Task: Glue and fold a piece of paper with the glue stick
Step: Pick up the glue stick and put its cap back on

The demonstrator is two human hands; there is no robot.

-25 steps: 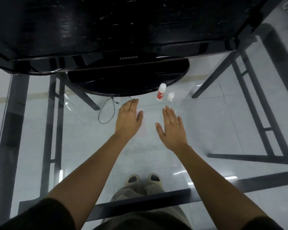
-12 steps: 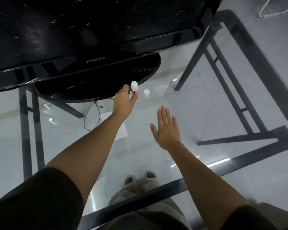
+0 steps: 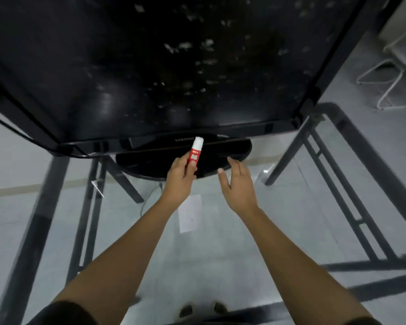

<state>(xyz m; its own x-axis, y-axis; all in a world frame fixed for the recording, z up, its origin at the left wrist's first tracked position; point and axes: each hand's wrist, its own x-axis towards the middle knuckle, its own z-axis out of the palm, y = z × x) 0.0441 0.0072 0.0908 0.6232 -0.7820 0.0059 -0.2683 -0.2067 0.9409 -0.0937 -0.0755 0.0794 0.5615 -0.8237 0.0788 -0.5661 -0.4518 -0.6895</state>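
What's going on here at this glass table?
A person's left hand grips a red and white glue stick, holding it up in front of a dark monitor. The right hand hovers open beside it, holding nothing. A white piece of paper lies flat on the glass table between the forearms.

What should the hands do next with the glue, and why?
Probably bring the glue stick down to the paper: the left hand holds it up in the air, the paper lies flat below, and the right hand is open, free to steady the paper.
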